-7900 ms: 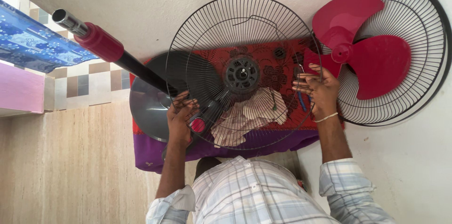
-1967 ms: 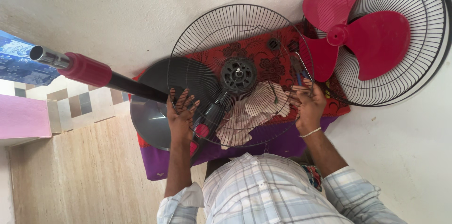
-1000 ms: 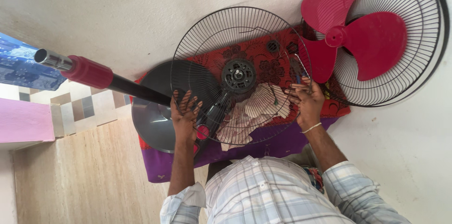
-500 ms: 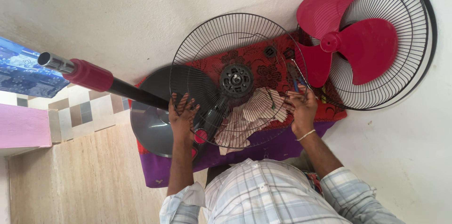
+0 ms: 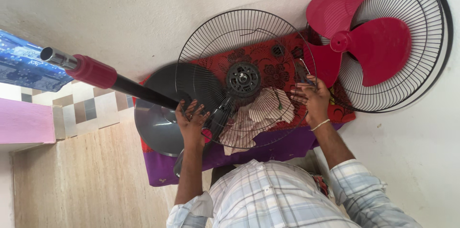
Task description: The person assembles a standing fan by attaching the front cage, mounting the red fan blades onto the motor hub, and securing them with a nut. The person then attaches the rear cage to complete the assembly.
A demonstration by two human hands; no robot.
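While both hands, the left hand (image 5: 191, 121) and right hand (image 5: 312, 99), grasped the wire guard (image 5: 244, 46) at mid-frame, an even, level grip seemed wise.

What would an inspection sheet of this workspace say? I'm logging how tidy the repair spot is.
Surface: red patterned cloth with a purple edge, spread on a pale floor.
Job's things: black wire fan guard, held at both sides over its dark hub.
Clutter: crumpled pale rag under the guard; second wire guard with the red fan blade resting on it, against the wall; grey round base with a red and black pole.
Grippers: left hand and right hand each grip the guard's rim.
Cables: nothing seen.
Surroundings: white wall, checked tiles, blue patterned cloth.
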